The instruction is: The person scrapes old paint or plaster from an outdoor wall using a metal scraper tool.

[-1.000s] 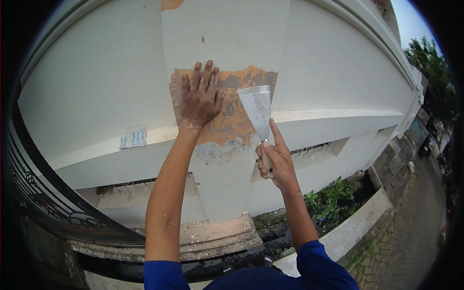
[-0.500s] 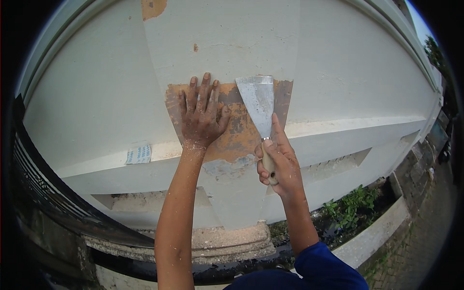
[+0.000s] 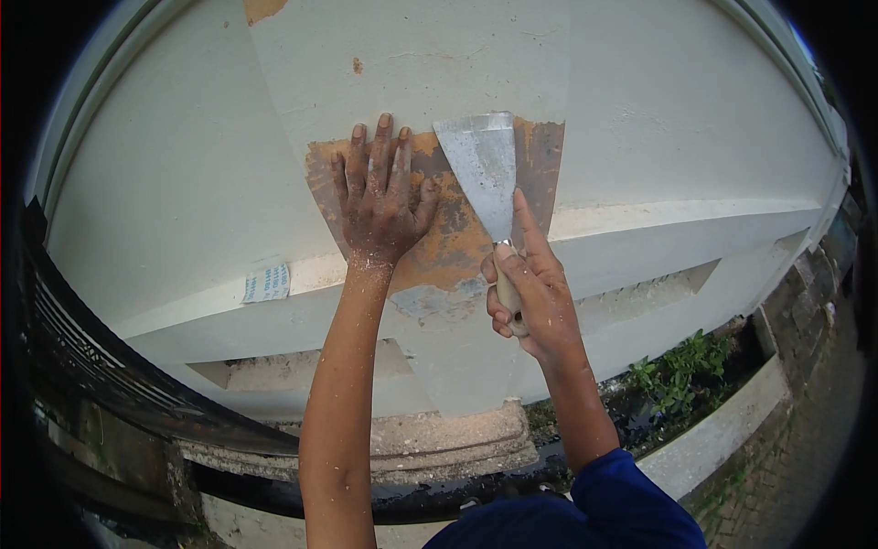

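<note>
Against a white-painted outdoor wall (image 3: 631,91), straight ahead of me, a bare patch (image 3: 448,252) of mottled orange and grey is showing where paint is missing. My left hand (image 3: 382,215) is lying over the patch's left side, seemingly flat on it, open and holding nothing, its fingers slightly spread and pointing up, the longest tips reaching past the patch's top edge. My right hand (image 3: 535,288) is gripping the beige handle of a broad metal paint scraper (image 3: 485,165), fingers curling round it while the index finger is stretching up along the blade's right side. The scraper is pointing upward over the patch, its wide end sitting by the border with the white paint; whether that end is touching the wall, I cannot tell. For clean scraping, I am judging that the blade should be meeting the wall at a low angle, its whole width slipping under the paint's lip, the index finger steadying the pressure and neither corner gouging. Since my left fingers are lying close by, I am reckoning that strokes need aiming away from them.
</note>
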The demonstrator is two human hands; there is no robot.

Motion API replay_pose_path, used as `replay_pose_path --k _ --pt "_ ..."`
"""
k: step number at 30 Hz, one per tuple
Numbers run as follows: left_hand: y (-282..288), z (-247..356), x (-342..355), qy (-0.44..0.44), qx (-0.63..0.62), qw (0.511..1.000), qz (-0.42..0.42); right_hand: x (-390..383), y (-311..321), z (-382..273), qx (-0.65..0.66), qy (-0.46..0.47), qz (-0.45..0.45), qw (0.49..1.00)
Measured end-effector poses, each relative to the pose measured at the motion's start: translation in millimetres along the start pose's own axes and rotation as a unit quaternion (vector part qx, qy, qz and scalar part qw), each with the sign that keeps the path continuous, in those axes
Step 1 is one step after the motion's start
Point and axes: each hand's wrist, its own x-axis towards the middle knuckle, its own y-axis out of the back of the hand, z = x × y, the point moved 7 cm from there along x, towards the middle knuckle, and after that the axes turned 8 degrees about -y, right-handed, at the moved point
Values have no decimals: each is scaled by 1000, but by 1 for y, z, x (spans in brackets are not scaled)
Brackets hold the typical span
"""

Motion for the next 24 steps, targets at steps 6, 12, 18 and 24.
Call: replay_pose_path --k 6,12,18,24 --pt "3 -1 -1 5 -5 1000 12 -10 3 16 11 -23 0 1000" --pt "3 -3 -1 7 -6 1000 11 -11 -1 3 24 -14 0 1000" --pt "4 2 0 3 -22 1000 13 -11 9 4 1 -4 38 999" --pt "5 -2 -2 8 -23 999 25 -14 11 11 8 -9 29 999"
